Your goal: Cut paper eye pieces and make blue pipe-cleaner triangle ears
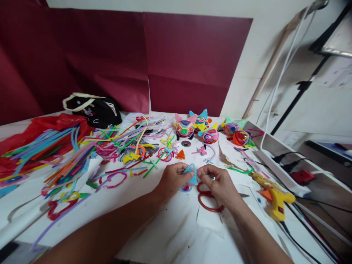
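Note:
Between my two hands is a small light-blue piece of bent pipe cleaner (193,179). My left hand (172,179) pinches it from the left side. On its right, the thumb and fingers of my right hand (217,179) are pressed together at the edge of the blue piece; whatever they grip is too small to make out. Red-handled scissors (210,209) lie on white paper, partly under my right hand. A small round multicoloured piece (186,188) lies just below the blue one. An orange triangle (180,154) rests on the table beyond my left hand.
Many loose pipe cleaners (88,146) spread over the left, by a red plastic bag (60,123) and black bag (101,113). Colourful animal heads (185,128) stand at the back. A yellow glue gun (277,198) and power strip (286,170) are at right.

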Demonstrator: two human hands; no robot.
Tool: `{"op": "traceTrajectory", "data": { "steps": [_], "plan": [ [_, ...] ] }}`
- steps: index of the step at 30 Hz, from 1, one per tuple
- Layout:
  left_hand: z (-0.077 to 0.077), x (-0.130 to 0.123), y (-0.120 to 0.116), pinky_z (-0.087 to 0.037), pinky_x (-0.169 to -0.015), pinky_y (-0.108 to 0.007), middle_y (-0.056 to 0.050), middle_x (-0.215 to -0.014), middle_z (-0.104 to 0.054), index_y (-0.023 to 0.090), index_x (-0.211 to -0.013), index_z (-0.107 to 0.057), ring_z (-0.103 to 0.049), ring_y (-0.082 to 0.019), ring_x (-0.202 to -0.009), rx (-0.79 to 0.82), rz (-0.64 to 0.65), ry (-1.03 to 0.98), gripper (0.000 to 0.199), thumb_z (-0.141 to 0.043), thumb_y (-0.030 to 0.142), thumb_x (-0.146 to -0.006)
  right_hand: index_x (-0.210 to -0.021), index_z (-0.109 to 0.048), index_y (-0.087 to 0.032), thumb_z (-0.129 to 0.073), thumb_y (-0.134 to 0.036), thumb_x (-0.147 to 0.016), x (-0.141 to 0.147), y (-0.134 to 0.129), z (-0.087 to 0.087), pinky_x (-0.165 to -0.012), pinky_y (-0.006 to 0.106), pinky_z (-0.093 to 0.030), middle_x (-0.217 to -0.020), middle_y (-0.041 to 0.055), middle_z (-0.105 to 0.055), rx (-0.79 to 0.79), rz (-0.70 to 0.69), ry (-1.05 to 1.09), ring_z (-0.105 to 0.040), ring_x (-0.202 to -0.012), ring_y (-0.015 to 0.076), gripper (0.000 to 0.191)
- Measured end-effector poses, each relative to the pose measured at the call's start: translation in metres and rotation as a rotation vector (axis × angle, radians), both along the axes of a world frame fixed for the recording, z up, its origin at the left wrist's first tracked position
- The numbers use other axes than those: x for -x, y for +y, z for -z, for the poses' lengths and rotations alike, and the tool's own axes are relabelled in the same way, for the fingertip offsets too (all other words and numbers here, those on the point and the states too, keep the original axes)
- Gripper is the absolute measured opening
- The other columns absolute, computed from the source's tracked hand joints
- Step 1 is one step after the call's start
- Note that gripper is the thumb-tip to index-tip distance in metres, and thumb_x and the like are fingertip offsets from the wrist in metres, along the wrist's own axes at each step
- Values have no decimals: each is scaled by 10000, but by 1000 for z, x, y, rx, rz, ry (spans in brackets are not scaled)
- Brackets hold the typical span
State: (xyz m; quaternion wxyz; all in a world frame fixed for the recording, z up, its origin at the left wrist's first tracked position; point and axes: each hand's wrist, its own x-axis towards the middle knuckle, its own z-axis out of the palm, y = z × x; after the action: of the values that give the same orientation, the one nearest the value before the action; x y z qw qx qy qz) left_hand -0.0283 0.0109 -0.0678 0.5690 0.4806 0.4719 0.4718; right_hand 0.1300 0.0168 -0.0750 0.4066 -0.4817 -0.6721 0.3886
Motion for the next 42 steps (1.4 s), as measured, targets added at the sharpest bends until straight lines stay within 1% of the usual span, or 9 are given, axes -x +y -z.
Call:
{"op": "traceTrajectory", "data": {
  "steps": [5,14,18,22,24,27,31,33,42],
  "plan": [
    [7,0,3,-522,-518,-236,1,-635,-630,120,-730,-628,-591,-115,-541,-55,-13,84,184,-667,273,-636,-718,-612,-160,-558,-284,-766,1,-1,0,-501,218,-362,-611,-15,-573,-14,5,-16,-477,-529,106,144],
    [17,3,2,-415,-501,-194,-1,-601,-613,138,-733,-653,-547,-110,-542,-296,-53,430,143,-583,262,-721,-675,-604,-164,-539,-198,-702,2,-3,-5,-539,223,-380,-604,-11,-595,-80,33,-101,-508,-560,123,78],
    [16,2,-1,-383,-521,-199,7,-563,-595,153,-682,-659,-523,-109,-538,-467,-82,625,105,-574,206,-712,-610,-589,-175,-533,-201,-672,3,-3,-3,-540,229,-378,-567,-12,-587,-99,72,-173,-495,-537,122,88],
    [21,1,-2,-408,-628,-229,-31,-670,-646,176,-717,-670,-564,-141,-649,-697,-96,781,107,-564,169,-713,-555,-556,-183,-536,-217,-646,6,-2,5,-467,217,-335,-502,-24,-536,-16,118,-146,-457,-474,108,100],
    [24,1,-2,-417,-664,-243,-48,-714,-656,173,-729,-669,-577,-154,-694,-738,-77,809,118,-552,160,-718,-548,-554,-184,-546,-223,-635,7,-2,7,-454,217,-318,-497,-23,-529,21,137,-128,-446,-468,106,96],
    [20,2,0,-432,-621,-242,-31,-650,-633,160,-703,-658,-568,-144,-632,-588,-71,728,100,-562,183,-710,-539,-533,-181,-570,-283,-655,6,-1,3,-432,219,-279,-465,-36,-484,104,85,-10,-393,-435,91,159],
    [8,6,4,-477,-530,-244,-10,-607,-615,130,-755,-633,-571,-129,-534,-156,60,293,159,-620,277,-696,-561,-567,-158,-553,-420,-733,0,-3,-12,-480,221,-329,-527,-9,-545,255,-81,182,-452,-480,95,314],
    [4,8,7,-508,-555,-263,-23,-643,-636,114,-768,-625,-592,-131,-548,-41,117,123,211,-668,293,-665,-636,-621,-150,-593,-416,-727,-4,-4,-16,-542,225,-380,-598,7,-605,289,-143,248,-516,-545,105,282],
    [8,13,11,-506,-536,-259,-27,-628,-634,114,-774,-637,-598,-126,-540,42,183,20,267,-728,321,-632,-730,-651,-147,-739,-440,-640,-6,0,-7,-548,225,-395,-642,-6,-612,295,-165,321,-524,-563,94,319]
  ]
}}
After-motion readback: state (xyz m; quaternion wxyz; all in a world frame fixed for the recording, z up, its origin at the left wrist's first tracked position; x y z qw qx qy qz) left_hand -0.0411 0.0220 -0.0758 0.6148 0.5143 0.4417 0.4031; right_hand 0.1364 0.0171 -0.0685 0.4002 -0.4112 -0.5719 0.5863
